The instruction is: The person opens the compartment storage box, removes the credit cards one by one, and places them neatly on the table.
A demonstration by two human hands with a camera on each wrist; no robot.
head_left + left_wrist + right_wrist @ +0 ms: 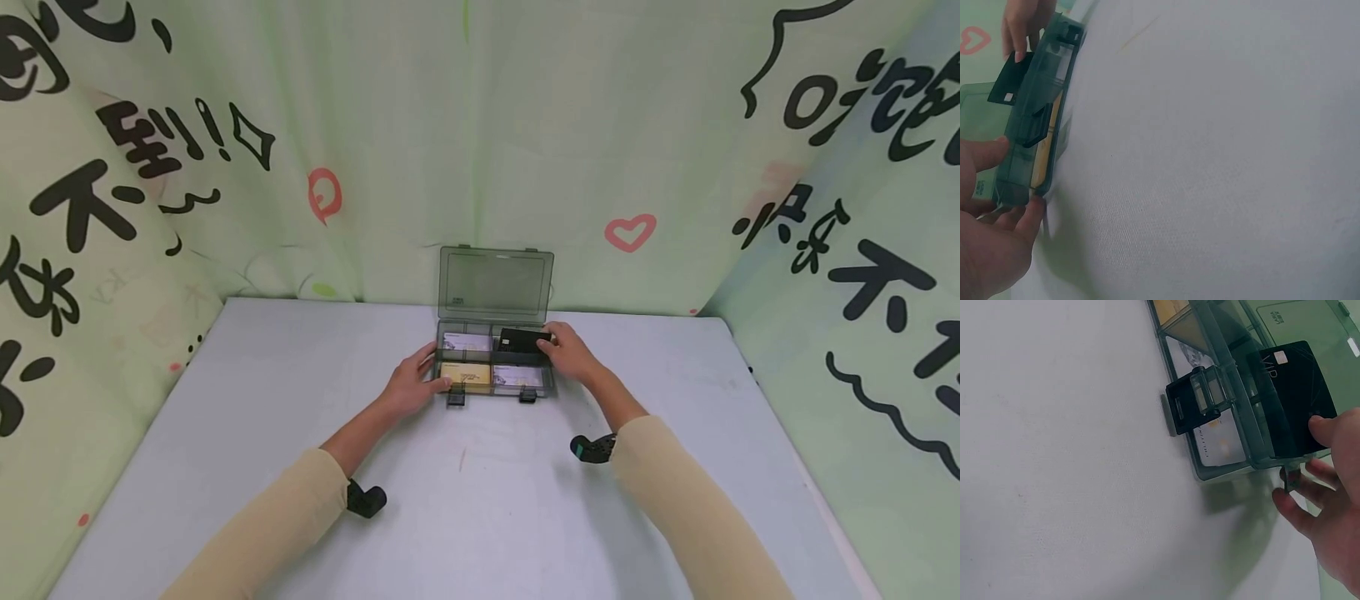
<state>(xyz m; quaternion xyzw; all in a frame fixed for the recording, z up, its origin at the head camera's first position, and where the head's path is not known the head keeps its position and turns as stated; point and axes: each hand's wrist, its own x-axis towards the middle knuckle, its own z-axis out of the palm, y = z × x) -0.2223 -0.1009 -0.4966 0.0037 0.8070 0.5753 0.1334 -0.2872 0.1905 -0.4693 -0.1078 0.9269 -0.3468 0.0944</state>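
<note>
A translucent dark-grey plastic box stands at the table's far side, its lid raised at the back. My left hand grips its left end, thumb on one side and fingers on the other, as the left wrist view shows. In my right hand a black VIP card is pinched, tilted over the back right compartment. Pale printed cards lie in the back left compartment and the front right one; a yellow card lies front left. Whether the black card touches the compartment floor is hidden.
Two black latches, the left and the right, hang open at the box's front. A white cloth covers the table. Behind it hangs a pale green printed curtain. Black devices sit at both wrists.
</note>
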